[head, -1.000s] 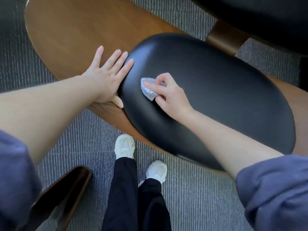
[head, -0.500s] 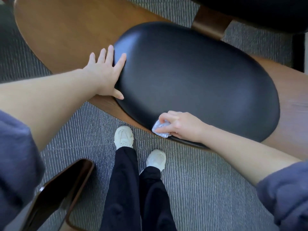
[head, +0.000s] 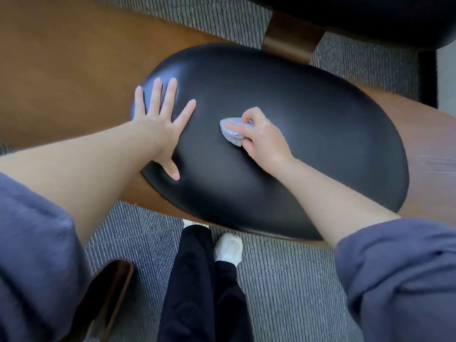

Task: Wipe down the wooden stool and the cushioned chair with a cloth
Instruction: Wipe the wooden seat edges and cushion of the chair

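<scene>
The floor is a grey carpet [head: 283,292] ribbed with fine pale lines that run in different directions from patch to patch. It shows across the near middle and right, and again in strips at the far side. At the near left a dark brown curved wooden piece [head: 111,290] stands on it, glossy on its inner face; what furniture it belongs to cannot be told. At the far right edge a dark upright band [head: 427,80] runs beside a plain pale strip [head: 447,77], and the light is soft and even.
</scene>
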{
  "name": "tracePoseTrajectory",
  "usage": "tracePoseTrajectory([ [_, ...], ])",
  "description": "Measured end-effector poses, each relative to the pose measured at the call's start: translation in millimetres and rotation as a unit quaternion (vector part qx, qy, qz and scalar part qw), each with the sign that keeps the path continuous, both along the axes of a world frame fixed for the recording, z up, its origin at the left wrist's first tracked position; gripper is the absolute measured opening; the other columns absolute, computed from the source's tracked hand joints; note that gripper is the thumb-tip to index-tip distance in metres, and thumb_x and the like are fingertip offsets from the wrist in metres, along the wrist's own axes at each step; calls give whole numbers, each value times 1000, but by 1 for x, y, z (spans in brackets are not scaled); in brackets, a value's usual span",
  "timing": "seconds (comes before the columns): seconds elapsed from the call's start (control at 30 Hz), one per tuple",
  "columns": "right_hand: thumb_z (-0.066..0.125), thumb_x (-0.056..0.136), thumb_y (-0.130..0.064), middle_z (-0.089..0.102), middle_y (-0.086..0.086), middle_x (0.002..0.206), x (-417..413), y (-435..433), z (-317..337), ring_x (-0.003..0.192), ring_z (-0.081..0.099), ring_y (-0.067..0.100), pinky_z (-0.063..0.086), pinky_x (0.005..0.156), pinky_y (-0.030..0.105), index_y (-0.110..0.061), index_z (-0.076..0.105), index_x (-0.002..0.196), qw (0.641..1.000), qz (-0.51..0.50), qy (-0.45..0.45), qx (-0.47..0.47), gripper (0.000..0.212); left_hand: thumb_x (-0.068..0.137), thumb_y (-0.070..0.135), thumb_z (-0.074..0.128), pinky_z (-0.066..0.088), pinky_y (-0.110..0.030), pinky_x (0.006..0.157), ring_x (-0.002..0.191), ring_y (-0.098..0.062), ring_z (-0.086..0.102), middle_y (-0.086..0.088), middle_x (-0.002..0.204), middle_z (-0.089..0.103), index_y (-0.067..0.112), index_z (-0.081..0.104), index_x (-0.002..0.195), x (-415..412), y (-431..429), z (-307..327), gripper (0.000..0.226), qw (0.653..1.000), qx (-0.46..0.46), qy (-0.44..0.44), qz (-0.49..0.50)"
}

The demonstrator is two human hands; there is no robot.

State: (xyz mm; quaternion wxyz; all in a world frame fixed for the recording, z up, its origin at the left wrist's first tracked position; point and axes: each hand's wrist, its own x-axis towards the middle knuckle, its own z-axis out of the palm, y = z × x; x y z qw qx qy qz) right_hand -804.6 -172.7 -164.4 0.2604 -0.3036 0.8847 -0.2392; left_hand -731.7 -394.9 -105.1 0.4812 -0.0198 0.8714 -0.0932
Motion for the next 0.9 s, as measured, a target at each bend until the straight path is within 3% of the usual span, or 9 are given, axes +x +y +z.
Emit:
tracePoseTrajectory([
  [0.13,46,88,-23,47,-8,90,-45,-18,-10,69,41,8,31,59,26,-16,54,104,983,-173,-64,0,19,46,84,71,-10,-68,109,132,-48,-40,-25,139,-51,21,-47,135,-10,3,0,160,998,-4,-50,33],
  [0.27,49,86,-19,46,-6,85,-87,-29,-19,74,43,16,31,60,32,-15,45,94,965,-257,-49,20,10,46,83,72,-13,-70,106,130,-49,-42,-26,135,-54,19,-53,121,-14,3,-2,159,995,-5,-83,56],
  [0.4,52,87,-40,46,-5,77,-123,-39,-28,70,42,18,31,62,32,-22,38,86,916,-395,-70,-6,23,48,84,70,-15,-71,104,128,-49,-44,-26,133,-56,19,-55,117,-14,2,-2,157,994,3,-91,61],
  [0.57,46,81,-17,64,-2,94,-154,-47,-39,75,49,19,34,64,29,-18,37,96,899,-432,-26,65,17,49,85,69,-15,-71,103,128,-49,-44,-25,126,-60,18,-57,113,-14,2,-5,157,993,0,-98,61],
  [0.7,38,67,-22,59,-1,78,-150,-53,-30,65,40,18,33,58,31,-19,38,86,883,-460,-93,7,20,49,85,69,-14,-72,104,128,-49,-44,-25,113,-63,17,-59,110,-15,3,-3,157,993,-5,-103,62],
  [0.8,50,78,-30,48,-4,76,-120,-45,-16,68,43,19,37,58,36,-20,39,83,912,-394,-110,-19,16,49,85,68,-13,-72,104,128,-50,-44,-25,114,-63,18,-59,109,-15,3,0,157,993,-10,-104,63],
  [0.9,51,88,-21,43,-7,80,-81,-36,-9,73,42,16,38,62,37,-24,43,86,955,-272,-114,-17,8,49,85,69,-12,-71,105,129,-49,-43,-25,127,-60,18,-58,110,-15,5,4,156,993,-14,-99,62],
])
